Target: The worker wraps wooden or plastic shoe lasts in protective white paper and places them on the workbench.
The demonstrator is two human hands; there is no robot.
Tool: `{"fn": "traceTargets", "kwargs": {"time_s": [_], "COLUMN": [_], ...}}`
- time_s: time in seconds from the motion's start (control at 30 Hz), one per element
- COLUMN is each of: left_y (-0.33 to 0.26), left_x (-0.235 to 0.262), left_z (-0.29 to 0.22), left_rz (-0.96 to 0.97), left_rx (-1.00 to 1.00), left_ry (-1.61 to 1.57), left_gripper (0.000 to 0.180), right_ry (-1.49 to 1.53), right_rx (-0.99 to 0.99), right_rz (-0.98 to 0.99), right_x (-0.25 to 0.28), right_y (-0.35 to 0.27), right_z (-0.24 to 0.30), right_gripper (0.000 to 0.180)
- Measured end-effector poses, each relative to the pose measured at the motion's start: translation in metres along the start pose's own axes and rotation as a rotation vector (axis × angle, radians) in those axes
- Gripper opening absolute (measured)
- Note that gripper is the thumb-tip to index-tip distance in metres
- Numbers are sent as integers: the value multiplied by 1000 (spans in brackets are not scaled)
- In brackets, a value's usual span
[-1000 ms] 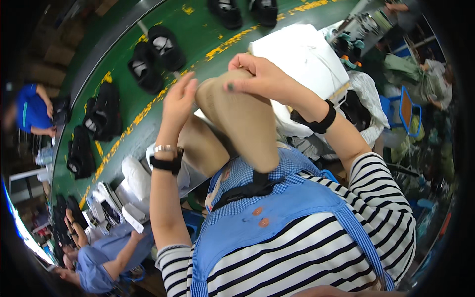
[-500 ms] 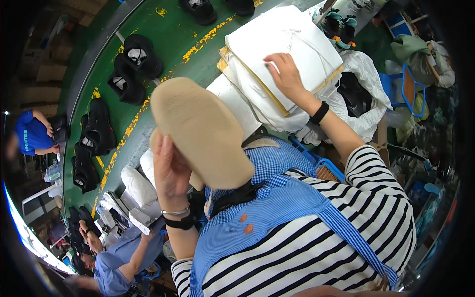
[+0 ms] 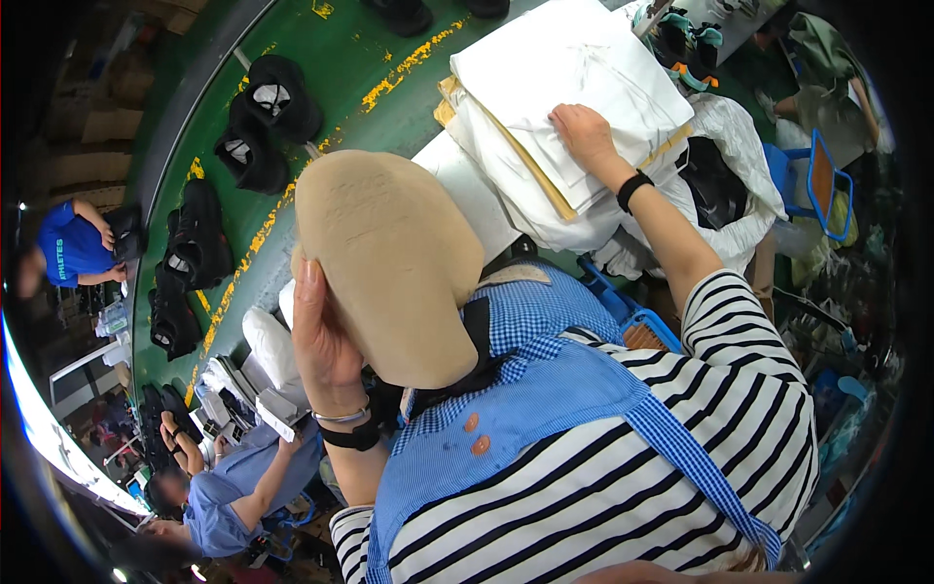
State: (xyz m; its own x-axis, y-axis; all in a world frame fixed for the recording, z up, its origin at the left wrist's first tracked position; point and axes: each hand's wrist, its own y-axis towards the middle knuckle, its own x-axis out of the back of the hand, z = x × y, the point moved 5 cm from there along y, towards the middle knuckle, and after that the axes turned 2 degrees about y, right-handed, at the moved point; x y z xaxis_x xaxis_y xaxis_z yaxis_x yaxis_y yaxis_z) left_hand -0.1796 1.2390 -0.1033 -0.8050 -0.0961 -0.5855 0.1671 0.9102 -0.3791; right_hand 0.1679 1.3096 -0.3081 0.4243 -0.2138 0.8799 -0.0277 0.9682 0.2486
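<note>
My left hand (image 3: 321, 336) holds a large beige insole (image 3: 384, 253) upright, thumb along its left edge. The insole's broad face shows faint marks near the top, and another beige edge peeks out behind it at the left. Most of the left fingers are hidden behind it. To the right, my right hand (image 3: 586, 138) is on a stack of white paper sheets (image 3: 525, 68), its fingers bent and drawn together on the top sheet, which is creased around them. Yellowish sheets (image 3: 530, 156) show along the stack's near edge.
Black shoes (image 3: 268, 117) stand on the green worktable (image 3: 341, 58) with yellow lines. White plastic bags hold a black item (image 3: 715, 185) at the right. A blue stool (image 3: 817, 185) stands beyond. Two co-workers sit at the left, one in blue (image 3: 73, 243).
My right hand's spread fingers have come together on the top sheet, slightly farther right. My left hand has turned the insole more upright and face-on.
</note>
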Motion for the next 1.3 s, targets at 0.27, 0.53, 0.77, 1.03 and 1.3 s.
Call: {"fn": "traceTargets", "kwargs": {"time_s": [0.27, 0.53, 0.77, 1.03, 1.3], "left_y": [-6, -6, -15, 0, -4], "left_x": [-3, 7, 31, 9, 12], "left_z": [-11, -5, -14, 1, -3], "left_rz": [47, 4, -86, -130, -84], "left_rx": [-7, 32, -52, 21, -34], "left_ry": [36, 60, -151, -139, -164], "left_gripper": [40, 42, 41, 34, 32], "right_ry": [226, 596, 1690, 1772, 1843], "right_rx": [173, -207, 538, 777, 745], "right_rz": [52, 147, 433, 324, 517], "right_x": [47, 43, 237, 246, 255], "right_y": [-10, -54, -17, -24, -23], "right_z": [25, 16, 207, 209, 204], "right_gripper": [18, 13, 20, 14, 14]}}
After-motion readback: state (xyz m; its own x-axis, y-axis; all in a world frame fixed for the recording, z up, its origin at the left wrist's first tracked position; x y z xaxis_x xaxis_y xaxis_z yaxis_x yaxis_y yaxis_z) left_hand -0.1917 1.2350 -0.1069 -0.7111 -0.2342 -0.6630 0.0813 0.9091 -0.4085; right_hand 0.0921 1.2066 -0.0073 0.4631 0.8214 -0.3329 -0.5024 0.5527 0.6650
